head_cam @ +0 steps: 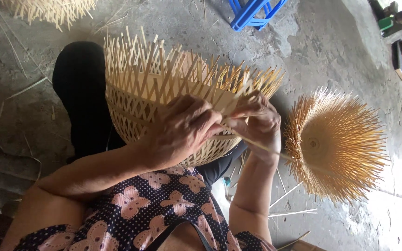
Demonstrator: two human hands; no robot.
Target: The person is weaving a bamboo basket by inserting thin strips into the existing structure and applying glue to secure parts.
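Pinching a thin bamboo strip (257,145) in both the left hand (182,130) and right hand (259,123), pressing against the half-woven basket (136,97) on the lap; likely risking snapped strip or loosened weave from overbending.

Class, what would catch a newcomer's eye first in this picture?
First, the half-woven bamboo basket at the centre, loose strips bristling from its rim, with the left hand and right hand gripping strips at its edge. Next, the round spiky bamboo piece on the concrete floor at right.
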